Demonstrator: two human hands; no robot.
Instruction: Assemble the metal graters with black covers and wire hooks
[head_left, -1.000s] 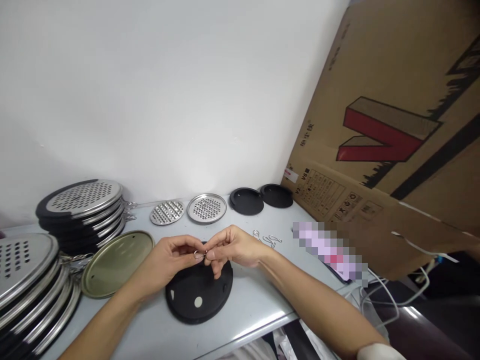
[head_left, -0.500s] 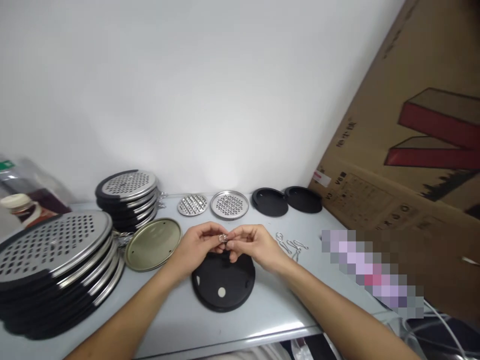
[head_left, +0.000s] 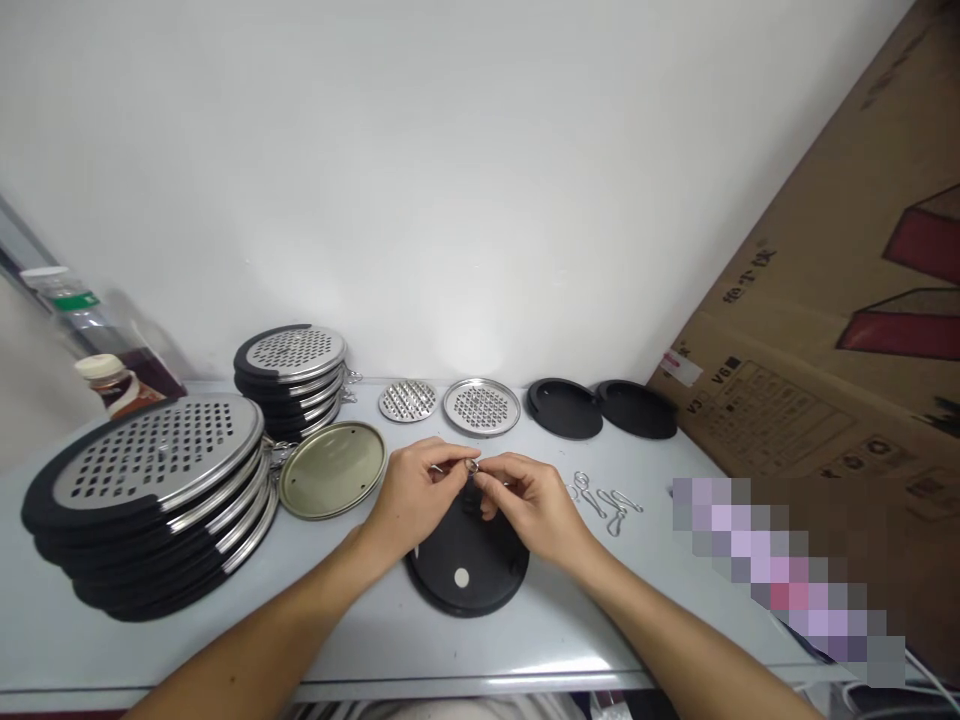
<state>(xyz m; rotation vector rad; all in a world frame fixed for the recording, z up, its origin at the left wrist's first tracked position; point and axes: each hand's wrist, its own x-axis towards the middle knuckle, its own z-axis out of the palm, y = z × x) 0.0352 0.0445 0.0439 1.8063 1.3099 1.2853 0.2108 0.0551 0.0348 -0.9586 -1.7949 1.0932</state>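
Observation:
My left hand (head_left: 424, 487) and my right hand (head_left: 529, 500) meet near the middle, thumbs and fingertips pinching a small metal ring (head_left: 472, 465) between them. Most of that piece is hidden by my fingers. Directly under the hands lies a round black disc (head_left: 480, 570) with a pale dot on it. Several wire hook clips (head_left: 609, 503) are scattered to the right of my right hand. To the left of my left hand, a round gold-toned lid (head_left: 334, 470) with small holes leans on the stack beside it.
Two stacks of round graters with black rims, a large one (head_left: 161, 460) and a smaller one (head_left: 296, 355), stand left. Along the wall lie a grater disc (head_left: 407, 401), a rimmed grater plate (head_left: 481, 408) and two black covers (head_left: 565, 410). Bottles (head_left: 112, 385) stand far left; a cardboard box (head_left: 810, 400) leans right.
The camera view has turned, so the table's things sit farther right in the picture. Both hands still pinch the small metal ring above the black disc.

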